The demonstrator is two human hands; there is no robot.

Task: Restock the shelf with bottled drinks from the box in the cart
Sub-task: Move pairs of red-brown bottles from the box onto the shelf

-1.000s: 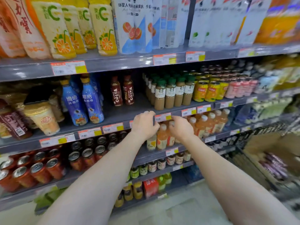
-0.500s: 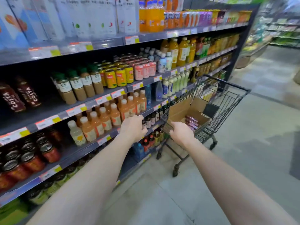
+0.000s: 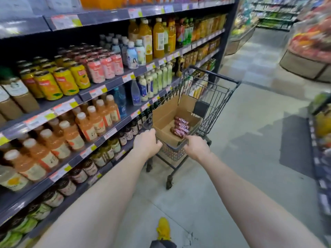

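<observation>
Where the cart (image 3: 222, 97) rim comes nearest, the left hand (image 3: 147, 142) is seen curled over it; the grip of the right hand (image 3: 197, 147) cannot be told. Dark bottles (image 3: 180, 127) labelled COSTA are laid flat in the open cardboard box (image 3: 164, 113) inside the cart, beside the stocked shelf (image 3: 116, 82).

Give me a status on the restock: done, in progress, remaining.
Done: the box in the cart is mostly empty, so most stock seems shelved. In hand: no bottle; left hand and right hand are at the cart's near rim. Left: about four Costa bottles lying in the box must go on the shelf.
</observation>
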